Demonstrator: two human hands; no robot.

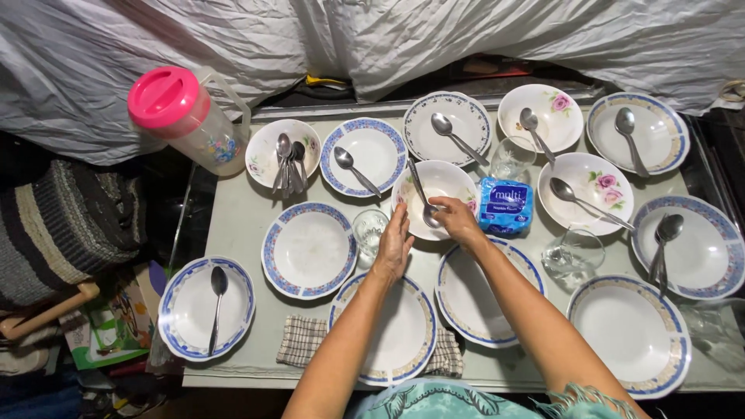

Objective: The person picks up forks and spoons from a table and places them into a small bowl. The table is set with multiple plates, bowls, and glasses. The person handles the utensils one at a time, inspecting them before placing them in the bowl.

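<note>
Right hand (456,219) pinched a spoon (420,194) in the white floral bowl (446,180) at table centre, left hand (393,247) open, flat against that bowl's near rim beside a drinking glass (369,230), blue tissue packet (504,206) just right, blue-rimmed plates (309,250) around.

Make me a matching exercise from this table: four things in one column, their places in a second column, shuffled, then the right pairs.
Things:
1. jug with pink lid
2. blue packet
3. checked cloth
4. bundle of spoons

Places:
A. in the small flowered bowl at the far left of the table
B. under the near plate, at the table's front edge
C. beside the right hand, next to the bowl it reaches into
D. at the table's far left corner, leaning off the edge

Pairs: 1-D, 2-C, 3-B, 4-A
</note>
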